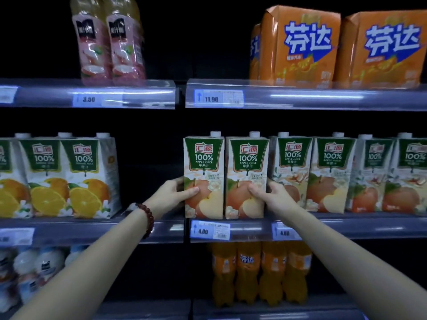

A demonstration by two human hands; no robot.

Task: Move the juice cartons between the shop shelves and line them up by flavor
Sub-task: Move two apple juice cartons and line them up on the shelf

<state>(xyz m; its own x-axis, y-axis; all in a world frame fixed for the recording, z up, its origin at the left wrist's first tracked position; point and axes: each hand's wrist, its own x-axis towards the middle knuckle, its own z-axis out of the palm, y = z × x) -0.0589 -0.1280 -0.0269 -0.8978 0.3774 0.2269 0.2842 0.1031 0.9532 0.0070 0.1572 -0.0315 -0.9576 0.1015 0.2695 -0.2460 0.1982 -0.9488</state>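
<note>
Two apple juice cartons stand side by side at the front edge of the middle shelf (369, 227). My left hand (178, 192) grips the left apple carton (204, 162) round its left side, thumb on the front. My right hand (268, 192) grips the right apple carton (247, 162) round its right side. Several more apple cartons (330, 172) line up further back to the right. Orange juice cartons (85, 176) stand in a row at the left of the same shelf, with a dark gap between them and the apple cartons.
Pink drink bottles (108, 42) and orange multipack boxes (300, 45) sit on the upper shelf. Orange soda bottles (258, 273) and white bottles (34, 269) fill the lower shelf. Price tags (210, 229) run along the shelf rails.
</note>
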